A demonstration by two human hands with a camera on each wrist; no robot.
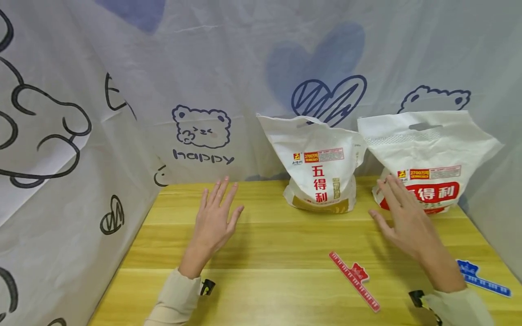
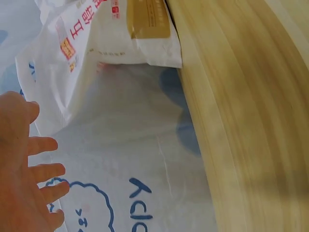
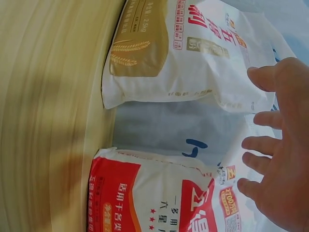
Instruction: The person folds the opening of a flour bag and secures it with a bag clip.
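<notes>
My left hand [image 1: 214,222] hovers over the left half of the table, fingers straight and a little spread, holding nothing. My right hand [image 1: 408,222] hangs in front of the right-hand flour bag, also with straight fingers and nothing in it. That flour bag [image 1: 432,158] is white with a red label, partly hidden by the hand in the head view. A second white flour bag [image 1: 322,167], with red characters and a gold base, stands to its left. A red sealing clip [image 1: 354,280] lies between the hands. The blue sealing clip [image 1: 483,278] lies right of my right forearm, partly hidden by it.
The wooden table [image 1: 261,253] ends at a pale printed curtain [image 1: 244,81] behind the bags. Another stretch of curtain [image 1: 61,217] runs along the left side. A band with a dark mount [image 1: 207,287] sits at the left wrist.
</notes>
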